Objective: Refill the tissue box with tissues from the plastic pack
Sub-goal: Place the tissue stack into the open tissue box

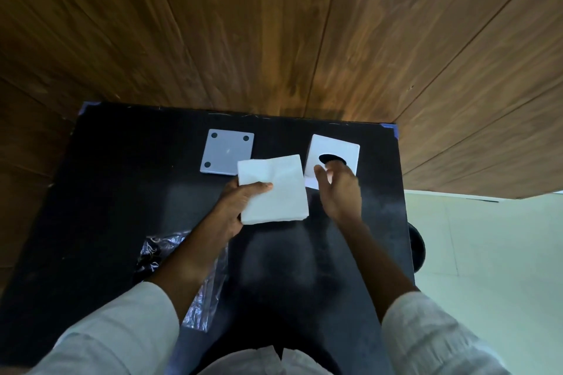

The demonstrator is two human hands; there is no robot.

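Observation:
My left hand (236,207) grips a thick white stack of tissues (274,189) by its left edge, holding it a little above the black table (122,192). The white square tissue box (341,149) with a dark oval hole in its top stands at the table's far right. My right hand (338,189) reaches to the box's near side, fingers apart and touching it by the hole, holding nothing. The box's grey base plate (227,152), with dark round pads at its corners, lies flat left of the box. The empty clear plastic pack (195,277) lies crumpled under my left forearm.
A wooden panelled wall (274,24) rises right behind the table. Blue tape marks the table's far corners (393,128). Pale floor (487,253) lies to the right of the table, with a dark round object (416,250) at the table's right edge.

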